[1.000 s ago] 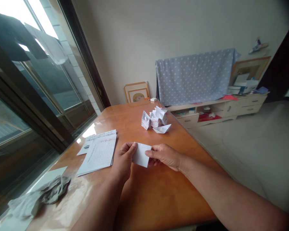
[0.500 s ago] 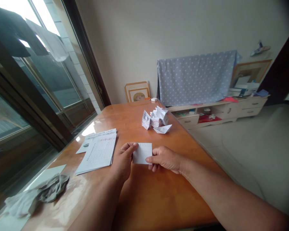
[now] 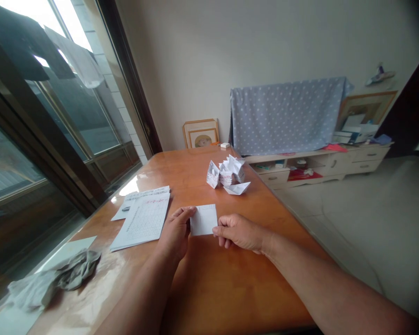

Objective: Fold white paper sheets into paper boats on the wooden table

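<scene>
A small folded piece of white paper with faint printed lines is held up over the table. My left hand pinches its left edge, thumb on top. At the lower right corner, my right hand has its thumb and finger closed on the paper. Beyond my hands stands a cluster of folded paper boats, several nested together. One separate paper boat lies just in front of them. To the left of my left hand rests a stack of printed paper sheets.
The brown wooden table runs away from me toward the wall. A crumpled grey cloth lies at its left front. Framed pictures lean behind the far end. A dotted blue cloth hangs over something on the low cabinet.
The folded paper has shifted slightly left and tilted. My right hand has slid outward to the paper's lower right corner, so less of its thumb overlaps the sheet.
</scene>
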`<state>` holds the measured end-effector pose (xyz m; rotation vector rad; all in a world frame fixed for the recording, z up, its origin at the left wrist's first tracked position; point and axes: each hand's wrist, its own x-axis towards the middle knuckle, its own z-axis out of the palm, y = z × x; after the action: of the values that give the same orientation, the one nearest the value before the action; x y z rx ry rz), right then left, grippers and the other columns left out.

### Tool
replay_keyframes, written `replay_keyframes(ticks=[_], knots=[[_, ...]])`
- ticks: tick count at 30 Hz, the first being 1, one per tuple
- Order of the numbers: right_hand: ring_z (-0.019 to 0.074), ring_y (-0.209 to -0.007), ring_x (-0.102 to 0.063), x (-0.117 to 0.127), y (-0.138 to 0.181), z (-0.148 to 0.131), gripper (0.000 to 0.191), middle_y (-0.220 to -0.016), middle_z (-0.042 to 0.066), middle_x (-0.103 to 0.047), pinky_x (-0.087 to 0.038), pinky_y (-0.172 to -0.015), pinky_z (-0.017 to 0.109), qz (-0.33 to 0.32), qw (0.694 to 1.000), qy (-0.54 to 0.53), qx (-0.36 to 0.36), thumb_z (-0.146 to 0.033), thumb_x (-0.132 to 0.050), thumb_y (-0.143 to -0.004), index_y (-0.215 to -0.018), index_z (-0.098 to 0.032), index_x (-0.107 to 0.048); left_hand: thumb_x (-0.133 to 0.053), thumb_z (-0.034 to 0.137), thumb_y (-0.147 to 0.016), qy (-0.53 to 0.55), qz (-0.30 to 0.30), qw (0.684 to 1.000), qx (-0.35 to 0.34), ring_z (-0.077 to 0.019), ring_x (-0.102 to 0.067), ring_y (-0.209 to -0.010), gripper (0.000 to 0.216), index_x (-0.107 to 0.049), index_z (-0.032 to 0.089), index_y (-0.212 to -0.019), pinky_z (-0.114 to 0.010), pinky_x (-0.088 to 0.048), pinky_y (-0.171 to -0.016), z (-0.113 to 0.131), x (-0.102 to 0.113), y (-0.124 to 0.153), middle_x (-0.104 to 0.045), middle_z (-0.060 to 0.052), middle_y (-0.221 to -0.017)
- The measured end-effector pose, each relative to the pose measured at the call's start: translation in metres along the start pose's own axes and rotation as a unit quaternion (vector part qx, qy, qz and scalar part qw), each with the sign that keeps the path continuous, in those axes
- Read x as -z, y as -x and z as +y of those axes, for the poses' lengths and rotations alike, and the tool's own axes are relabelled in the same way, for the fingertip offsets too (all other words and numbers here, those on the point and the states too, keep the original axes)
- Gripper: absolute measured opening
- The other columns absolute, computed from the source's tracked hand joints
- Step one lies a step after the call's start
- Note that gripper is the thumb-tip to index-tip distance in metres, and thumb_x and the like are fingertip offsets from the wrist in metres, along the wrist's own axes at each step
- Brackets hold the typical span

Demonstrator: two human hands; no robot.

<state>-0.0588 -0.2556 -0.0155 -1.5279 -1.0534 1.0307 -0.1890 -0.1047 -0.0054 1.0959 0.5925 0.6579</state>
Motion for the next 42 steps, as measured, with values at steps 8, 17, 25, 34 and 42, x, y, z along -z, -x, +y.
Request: replay_keyframes(ticks=[8,17,25,34,42], knots=[[0.0119,-0.057,-0.059,-0.0001,-0.0004,0.0000,0.035,-0.065,0.002,-0.065,-0.045,-0.056,0.023,-0.007,1.000,0.018,-0.003,-0.049,-0.058,-0.093,-0.079,-0.017,-0.061,-0.082,0.032,-0.066,0.000,0.023,1.000,0.014,-0.0100,-0.049,-0.056,0.027,-0.060,0.018,-0.072,-0.024,-0.034,-0.053,-0.0009,0.0034,-0.0036,-0.055,0.004,-0.063],[0.0113,-0.056,-0.055,0.0034,0.0024,-0.0037,0.038,-0.063,0.001,-0.063,-0.043,-0.055,0.023,0.003,0.999,0.022,0.037,-0.053,-0.059,-0.092,-0.079,-0.018,-0.062,-0.082,0.033,-0.068,0.018,0.008,1.000,-0.001,-0.0111,-0.052,-0.061,0.027,-0.060,0.018,-0.074,-0.023,-0.037,-0.055,-0.0045,0.0052,-0.0067,-0.056,0.003,-0.066],[0.0133,-0.061,-0.062,0.0015,0.0015,-0.0007,0.034,-0.073,0.004,-0.070,-0.049,-0.061,0.026,-0.021,0.999,-0.005,0.043,-0.049,-0.059,-0.092,-0.085,-0.017,-0.064,-0.083,0.033,-0.066,0.022,0.010,1.000,-0.010,-0.0104,-0.052,-0.062,0.030,-0.059,0.017,-0.075,-0.023,-0.037,-0.057,-0.0026,0.0057,-0.0058,-0.058,0.003,-0.067],[0.0134,-0.060,-0.063,0.0037,0.0028,-0.0020,0.036,-0.074,0.005,-0.071,-0.050,-0.061,0.026,-0.019,0.999,-0.008,0.042,-0.052,-0.060,-0.092,-0.087,-0.016,-0.065,-0.084,0.033,-0.066,0.037,0.012,0.999,-0.008,-0.0100,-0.053,-0.062,0.031,-0.059,0.017,-0.075,-0.022,-0.037,-0.058,-0.0038,0.0056,-0.0053,-0.058,0.003,-0.067],[0.0140,-0.062,-0.063,0.0029,0.0030,-0.0021,0.031,-0.072,0.004,-0.069,-0.048,-0.060,0.026,0.009,0.998,0.015,0.054,-0.045,-0.057,-0.093,-0.083,-0.017,-0.065,-0.084,0.035,-0.066,0.031,0.021,0.999,0.001,-0.0114,-0.054,-0.062,0.030,-0.063,0.017,-0.079,-0.023,-0.038,-0.057,-0.0066,0.0094,-0.0081,-0.060,0.001,-0.069]])
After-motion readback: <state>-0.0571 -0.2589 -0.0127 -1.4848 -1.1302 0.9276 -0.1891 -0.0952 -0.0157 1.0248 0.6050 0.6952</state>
